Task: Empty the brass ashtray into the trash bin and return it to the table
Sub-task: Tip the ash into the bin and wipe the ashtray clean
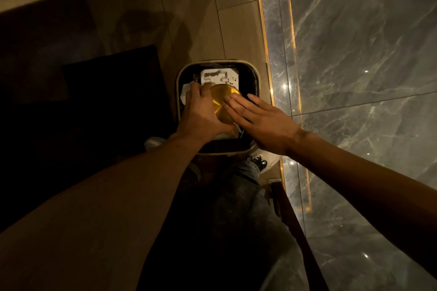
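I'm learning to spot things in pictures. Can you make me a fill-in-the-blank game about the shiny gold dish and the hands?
1. The brass ashtray is held over the open ____.
2. The ____ hand grips the ashtray's edge.
3. The right hand lies flat, its fingers touching the ashtray's ____.
4. White ____ lies inside the trash bin.

Missing words: trash bin; left; bottom; paper
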The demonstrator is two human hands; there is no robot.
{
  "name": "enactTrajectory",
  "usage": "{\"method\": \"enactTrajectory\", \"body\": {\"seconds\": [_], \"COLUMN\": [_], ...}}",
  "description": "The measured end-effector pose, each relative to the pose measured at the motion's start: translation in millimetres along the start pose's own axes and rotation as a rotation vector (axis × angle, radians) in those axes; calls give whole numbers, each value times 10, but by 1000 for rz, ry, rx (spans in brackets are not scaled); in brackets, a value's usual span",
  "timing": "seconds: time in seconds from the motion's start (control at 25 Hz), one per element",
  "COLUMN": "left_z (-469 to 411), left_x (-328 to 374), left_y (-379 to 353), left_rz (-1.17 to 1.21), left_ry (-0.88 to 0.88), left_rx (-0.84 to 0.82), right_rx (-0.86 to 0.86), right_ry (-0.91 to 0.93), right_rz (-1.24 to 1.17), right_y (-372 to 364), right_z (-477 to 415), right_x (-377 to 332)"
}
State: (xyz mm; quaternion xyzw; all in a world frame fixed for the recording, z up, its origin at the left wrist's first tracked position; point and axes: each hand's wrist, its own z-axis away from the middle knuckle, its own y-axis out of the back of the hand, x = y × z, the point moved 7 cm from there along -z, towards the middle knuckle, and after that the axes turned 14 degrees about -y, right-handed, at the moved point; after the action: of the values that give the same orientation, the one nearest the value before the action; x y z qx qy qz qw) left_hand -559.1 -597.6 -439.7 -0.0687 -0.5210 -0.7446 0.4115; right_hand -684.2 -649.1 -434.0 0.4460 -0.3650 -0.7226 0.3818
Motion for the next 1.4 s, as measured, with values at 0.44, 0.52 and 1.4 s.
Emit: {"method": "enactTrajectory", "body": {"seconds": [0.44,0.52,1.4], "left_z": [-14,0,431], "left_x": [61,65,460], "left_y": [2,11,490], "left_rz": [-1,7,768], "left_ry": [-5,-2,474], "left_rx": [-21,-32,-87], "right_rx": [21,21,-118], "right_ry": [-16,-25,-519], "right_rz": [-27,-33,-1259], "right_y": [51,40,864], "right_z": [77,74,332], "right_x": [5,14,386]}}
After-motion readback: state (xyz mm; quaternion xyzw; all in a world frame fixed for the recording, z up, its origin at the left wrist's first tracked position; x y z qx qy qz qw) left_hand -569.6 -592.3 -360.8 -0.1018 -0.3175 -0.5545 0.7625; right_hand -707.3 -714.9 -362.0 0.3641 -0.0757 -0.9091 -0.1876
